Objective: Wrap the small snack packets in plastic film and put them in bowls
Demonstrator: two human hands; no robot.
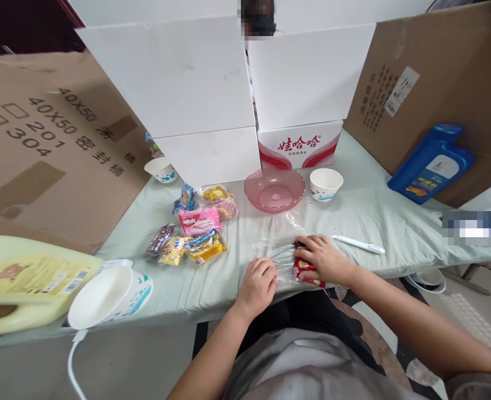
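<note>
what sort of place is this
Likely a makeshift setup in a home or storeroom: a cloth-covered table hemmed in by cardboard boxes, with snack packets and a blue bottle on it.

A red snack packet (301, 271) lies flat against a crumpled clear plastic bag (281, 251).

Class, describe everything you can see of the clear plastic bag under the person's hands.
The clear plastic bag is thin, see-through film, crinkled and shiny with glare. It lies flat on the pale green table cloth near the front edge, just in front of the pink bowl. The left hand pinches its near left end. The right hand presses on it over a red snack packet, which seems to be inside, though that is hard to confirm.
</note>
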